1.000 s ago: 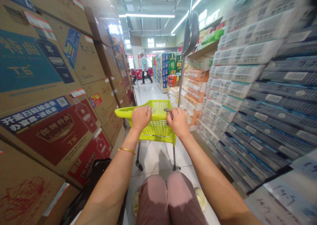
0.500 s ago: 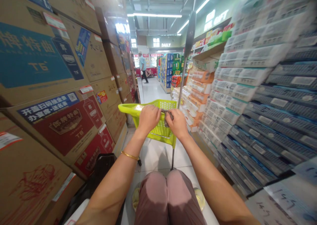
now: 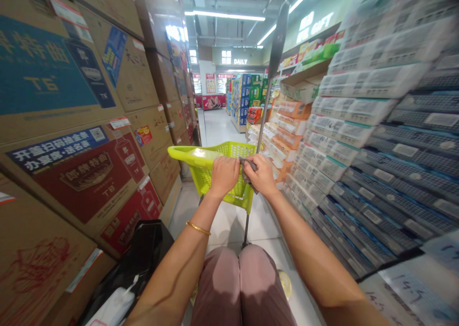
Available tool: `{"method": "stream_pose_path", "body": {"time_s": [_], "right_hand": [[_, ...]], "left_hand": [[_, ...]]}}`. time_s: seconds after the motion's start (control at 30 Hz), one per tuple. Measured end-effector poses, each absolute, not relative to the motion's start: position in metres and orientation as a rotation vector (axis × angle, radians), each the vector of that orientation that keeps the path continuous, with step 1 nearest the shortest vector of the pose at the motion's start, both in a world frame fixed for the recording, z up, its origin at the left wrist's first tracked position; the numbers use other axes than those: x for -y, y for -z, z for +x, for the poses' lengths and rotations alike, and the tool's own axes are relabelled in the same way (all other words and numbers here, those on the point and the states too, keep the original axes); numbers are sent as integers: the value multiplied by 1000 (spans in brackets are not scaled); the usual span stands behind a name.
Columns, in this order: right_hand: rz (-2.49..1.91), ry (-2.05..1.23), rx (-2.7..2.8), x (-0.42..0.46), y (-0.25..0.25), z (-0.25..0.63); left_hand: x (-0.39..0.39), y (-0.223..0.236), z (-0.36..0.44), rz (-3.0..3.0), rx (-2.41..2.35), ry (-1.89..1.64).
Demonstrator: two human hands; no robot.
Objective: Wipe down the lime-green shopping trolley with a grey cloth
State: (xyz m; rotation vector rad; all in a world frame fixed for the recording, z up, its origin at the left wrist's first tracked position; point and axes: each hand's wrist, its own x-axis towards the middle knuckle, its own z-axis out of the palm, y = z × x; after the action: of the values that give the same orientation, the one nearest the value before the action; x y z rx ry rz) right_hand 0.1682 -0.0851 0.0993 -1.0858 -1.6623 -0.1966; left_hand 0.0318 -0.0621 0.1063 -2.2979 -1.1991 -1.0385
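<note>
A crumpled dark grey cloth [image 3: 248,172] is bunched between my two hands, in front of a yellow-green plastic shopping basket [image 3: 201,159]. My right hand [image 3: 264,175] is closed around the cloth. My left hand [image 3: 225,177] is curled, with its fingertips at the cloth's left end and the basket's mesh right behind it. A thin pole [image 3: 265,111] with a thicker grey section near its top slants down past my right hand to the floor. Whether the cloth wraps the pole is hidden by my fingers.
Stacked cartons [image 3: 89,173] wall the left side, with a black bag [image 3: 143,249] and a white item [image 3: 113,309] by my left arm. On the right rise piles of wrapped packs [image 3: 344,135]. An aisle floor [image 3: 217,127] runs ahead toward shelves [image 3: 241,99].
Both hands and the cloth have shifted slightly right and stay together. The basket appears a little further left. The person walking in the far aisle is out of sight.
</note>
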Motion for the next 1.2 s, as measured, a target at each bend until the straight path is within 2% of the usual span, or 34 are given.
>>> {"method": "stream_pose_path", "body": {"time_s": [0.23, 0.33, 0.6, 0.73, 0.9, 1.1, 1.2], "right_hand": [[-1130, -148, 1515, 68, -96, 197], [-1138, -192, 1405, 66, -91, 201], [-1079, 248, 1591, 97, -92, 145], [-1112, 325, 1598, 93, -89, 141], [-1099, 173, 1536, 77, -92, 166], [-1129, -241, 1312, 59, -85, 198], [-1120, -155, 1299, 64, -83, 191]], "left_hand": [[60, -105, 34, -2282, 1213, 1070], [61, -105, 35, -2254, 1220, 1076], [61, -103, 32, -2270, 1250, 1083], [60, -102, 29, -2253, 1238, 1054], [57, -102, 31, -2229, 1218, 1052], [58, -102, 33, -2207, 1232, 1064], [58, -101, 33, -2185, 1238, 1086]]}}
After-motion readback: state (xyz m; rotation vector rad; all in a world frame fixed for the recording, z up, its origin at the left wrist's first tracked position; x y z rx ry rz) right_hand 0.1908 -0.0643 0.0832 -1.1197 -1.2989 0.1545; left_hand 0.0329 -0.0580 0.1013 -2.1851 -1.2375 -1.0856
